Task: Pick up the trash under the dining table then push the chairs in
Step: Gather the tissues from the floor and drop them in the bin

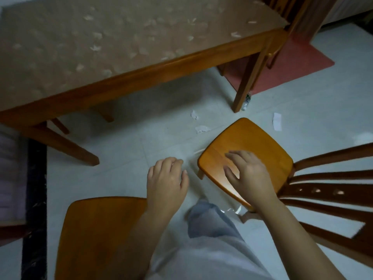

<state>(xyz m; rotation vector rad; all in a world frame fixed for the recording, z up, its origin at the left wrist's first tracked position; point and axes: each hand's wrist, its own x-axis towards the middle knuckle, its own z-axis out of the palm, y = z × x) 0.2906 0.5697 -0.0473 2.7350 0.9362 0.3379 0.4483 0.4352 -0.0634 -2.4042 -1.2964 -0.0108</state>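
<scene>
A knee in pale trousers (pixel 212 239) is nearest, behind both sets of fingers, and the seat of the left chair (pixel 101 235) lies under the left forearm. The left hand (pixel 167 178) hangs over the white floor tiles with its fingers loosely curled. A clear plastic film (pixel 235 210) runs from just beside those fingertips to under the near edge of the right chair (pixel 246 142); I cannot tell whether the fingers pinch it. The right hand (pixel 248 174) rests palm down on that chair's seat, fingers spread and gripping nothing, and the slatted chair back (pixel 333 188) fans out to the right of the wrist. Ahead of the fingertips, between the two hands, a torn paper scrap (pixel 202 128) lies on the tiles, with a smaller scrap (pixel 194 115) just beyond it. A paper strip (pixel 277 121) lies ahead and to the right of the right fingers, past the seat's far corner. Farther on, a clear plastic bottle (pixel 246 101) lies against a table leg (pixel 248 81). The dining table (pixel 161 63), with its leaf-patterned cover, fills the far left, and a red mat (pixel 282 67) and another chair (pixel 282 17) lie beyond the leg.
</scene>
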